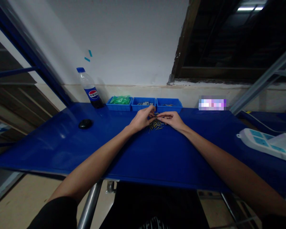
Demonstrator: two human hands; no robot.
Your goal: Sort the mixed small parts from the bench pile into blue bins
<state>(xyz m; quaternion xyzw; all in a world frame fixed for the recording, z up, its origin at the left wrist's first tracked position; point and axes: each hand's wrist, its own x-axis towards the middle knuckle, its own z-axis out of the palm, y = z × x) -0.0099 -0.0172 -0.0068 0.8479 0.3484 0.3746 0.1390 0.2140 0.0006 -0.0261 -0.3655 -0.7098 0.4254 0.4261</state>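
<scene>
Reaching across a blue table (62, 143) toward three blue bins (169, 105)
The pile of small pins (156, 125) just before the bins could probably be scattered by one careless nudge. Left hand (141, 119) and right hand (173, 119) are curled narrow, fingertips met over the pile. Whether a pin is pinched can't be told.

Pretty dim overall, with a cold blue cast. The only lamp seen is a ceiling strip light (250, 8) at the upper right, blown out to white, and the opening around it is left nearly black. A soft sheen is picked up on the blue table (62, 140) at centre left. Heavy fisheye bending is seen toward the edges, where the shelf post (259, 83) is leaned over. The small metal pins (156, 124) at centre are rendered too soft to be counted. A pixelated patch (213, 104) is laid right of centre.
</scene>
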